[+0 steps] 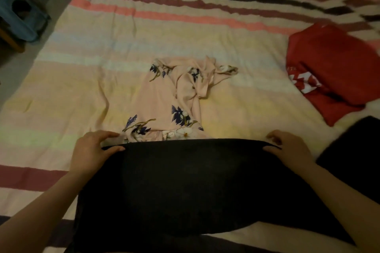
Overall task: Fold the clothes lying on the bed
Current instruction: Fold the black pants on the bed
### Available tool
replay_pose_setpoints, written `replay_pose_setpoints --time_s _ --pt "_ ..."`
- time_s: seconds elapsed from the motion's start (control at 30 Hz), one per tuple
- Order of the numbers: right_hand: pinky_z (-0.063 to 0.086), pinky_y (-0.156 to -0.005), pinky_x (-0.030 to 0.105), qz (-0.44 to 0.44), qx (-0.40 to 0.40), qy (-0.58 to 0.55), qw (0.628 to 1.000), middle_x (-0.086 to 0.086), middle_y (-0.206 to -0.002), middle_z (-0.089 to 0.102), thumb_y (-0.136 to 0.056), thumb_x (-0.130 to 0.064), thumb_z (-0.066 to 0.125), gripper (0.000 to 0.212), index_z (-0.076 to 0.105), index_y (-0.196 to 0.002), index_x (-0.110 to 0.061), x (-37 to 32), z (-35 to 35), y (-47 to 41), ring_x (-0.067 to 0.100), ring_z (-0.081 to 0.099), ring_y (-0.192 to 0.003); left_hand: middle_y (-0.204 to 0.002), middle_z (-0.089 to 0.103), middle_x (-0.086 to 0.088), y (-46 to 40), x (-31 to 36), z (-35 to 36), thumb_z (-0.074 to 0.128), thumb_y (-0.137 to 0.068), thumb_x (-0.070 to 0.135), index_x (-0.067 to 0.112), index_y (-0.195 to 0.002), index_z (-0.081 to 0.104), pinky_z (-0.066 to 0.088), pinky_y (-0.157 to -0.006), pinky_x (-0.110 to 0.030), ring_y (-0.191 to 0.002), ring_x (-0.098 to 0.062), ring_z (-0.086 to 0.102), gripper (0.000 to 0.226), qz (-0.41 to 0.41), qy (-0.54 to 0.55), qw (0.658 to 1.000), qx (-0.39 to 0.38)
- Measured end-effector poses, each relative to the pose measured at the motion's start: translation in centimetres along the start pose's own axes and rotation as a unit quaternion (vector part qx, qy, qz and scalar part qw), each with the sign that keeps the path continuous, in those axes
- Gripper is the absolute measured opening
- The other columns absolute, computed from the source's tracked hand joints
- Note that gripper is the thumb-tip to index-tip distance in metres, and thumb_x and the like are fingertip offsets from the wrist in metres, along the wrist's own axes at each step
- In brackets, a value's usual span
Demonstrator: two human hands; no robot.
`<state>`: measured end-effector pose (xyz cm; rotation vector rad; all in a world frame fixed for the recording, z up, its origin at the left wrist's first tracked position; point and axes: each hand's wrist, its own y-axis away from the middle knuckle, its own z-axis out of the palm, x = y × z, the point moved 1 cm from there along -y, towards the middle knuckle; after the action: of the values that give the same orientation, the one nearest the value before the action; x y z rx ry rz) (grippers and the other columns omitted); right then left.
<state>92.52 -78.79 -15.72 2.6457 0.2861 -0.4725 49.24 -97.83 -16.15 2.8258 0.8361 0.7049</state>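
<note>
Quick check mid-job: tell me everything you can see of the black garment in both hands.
The black garment is plain, dark, soft-looking fabric, stretched flat between both hands. The left hand pinches its far left corner, the right hand its far right corner. Its far edge overlaps the hem of the pink floral garment; its near part drapes toward the camera over the striped bedspread.
</note>
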Motion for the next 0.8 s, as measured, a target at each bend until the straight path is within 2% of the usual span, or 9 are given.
replay_pose_setpoints --time_s 0.13,0.23,0.37,0.47,0.57,0.67,0.73,0.8 --pt "0.041 -0.083 0.032 0.028 0.035 -0.011 0.999 0.012 -0.11 0.061 -0.081 -0.02 0.07 0.039 0.058 -0.116 -0.01 3.9 -3.3 1.7 0.026 0.056 -0.101 -0.116 0.065 -0.004 0.4 6.5 1.3 0.078 -0.072 0.025 0.02 -0.113 0.066 0.045 -0.093 -0.041 -0.106 -0.023 0.058 0.043 0.134 -0.042 0.99 -0.014" --pt "0.043 -0.088 0.036 0.034 0.038 0.022 0.998 0.012 -0.117 0.06 -0.084 -0.023 0.067 0.043 0.055 -0.124 -0.012 8.6 -5.6 3.2 0.028 0.055 -0.106 -0.128 0.057 0.002 1.4 13.2 4.2 0.073 -0.077 0.028 0.026 -0.121 0.061 0.039 -0.101 -0.036 -0.118 -0.016 0.052 0.046 0.201 -0.01 0.979 -0.034" --pt "0.04 -0.098 0.04 0.045 0.051 0.046 0.997 0.012 -0.13 0.054 -0.087 -0.026 0.064 0.051 0.048 -0.133 -0.013 15.6 -8.6 4.6 0.03 0.05 -0.118 -0.136 0.05 0.005 3.3 23.3 9.2 0.068 -0.081 0.036 0.029 -0.131 0.053 0.031 -0.106 -0.029 -0.125 -0.014 0.046 0.052 0.262 0.03 0.962 -0.076" --pt "0.041 -0.099 0.042 0.031 0.057 0.067 0.996 0.009 -0.131 0.053 -0.087 -0.03 0.064 0.053 0.047 -0.135 -0.016 20.1 -10.1 4.4 0.029 0.048 -0.12 -0.138 0.049 0.006 4.7 30.2 13.3 0.067 -0.082 0.04 0.03 -0.134 0.05 0.031 -0.107 -0.027 -0.125 -0.012 0.045 0.055 0.264 0.063 0.955 -0.123" --pt "0.043 -0.094 0.041 -0.039 0.077 0.086 0.993 0.01 -0.121 0.059 -0.086 -0.029 0.064 0.051 0.05 -0.133 -0.017 23.3 -11.0 3.3 0.029 0.051 -0.112 -0.132 0.054 0.006 5.5 35.9 16.9 0.068 -0.078 0.046 0.028 -0.131 0.054 0.037 -0.103 -0.027 -0.12 -0.012 0.05 0.058 0.257 0.075 0.95 -0.158" --pt "0.042 -0.093 0.041 -0.09 0.123 0.055 0.987 0.012 -0.117 0.059 -0.085 -0.027 0.065 0.049 0.052 -0.13 -0.012 26.2 -12.5 1.6 0.03 0.052 -0.109 -0.124 0.059 0.008 6.2 40.2 19.6 0.072 -0.07 0.053 0.028 -0.127 0.057 0.044 -0.096 -0.027 -0.114 -0.011 0.054 0.064 0.209 0.121 0.95 -0.198" --pt "0.043 -0.09 0.042 -0.101 0.148 0.055 0.982 0.013 -0.114 0.06 -0.084 -0.029 0.066 0.052 0.052 -0.13 -0.01 28.6 -13.8 0.4 0.032 0.053 -0.104 -0.124 0.059 0.01 6.6 42.7 21.2 0.075 -0.065 0.056 0.028 -0.126 0.058 0.045 -0.095 -0.026 -0.115 -0.009 0.053 0.068 0.17 0.142 0.949 -0.223" --pt "0.042 -0.091 0.044 -0.076 0.147 0.046 0.985 0.015 -0.12 0.058 -0.083 -0.034 0.067 0.058 0.05 -0.132 -0.01 31.5 -14.9 -0.7 0.034 0.052 -0.108 -0.126 0.059 0.011 6.9 45.2 22.7 0.077 -0.062 0.056 0.026 -0.127 0.057 0.045 -0.095 -0.025 -0.116 -0.008 0.054 0.074 0.153 0.134 0.949 -0.239"
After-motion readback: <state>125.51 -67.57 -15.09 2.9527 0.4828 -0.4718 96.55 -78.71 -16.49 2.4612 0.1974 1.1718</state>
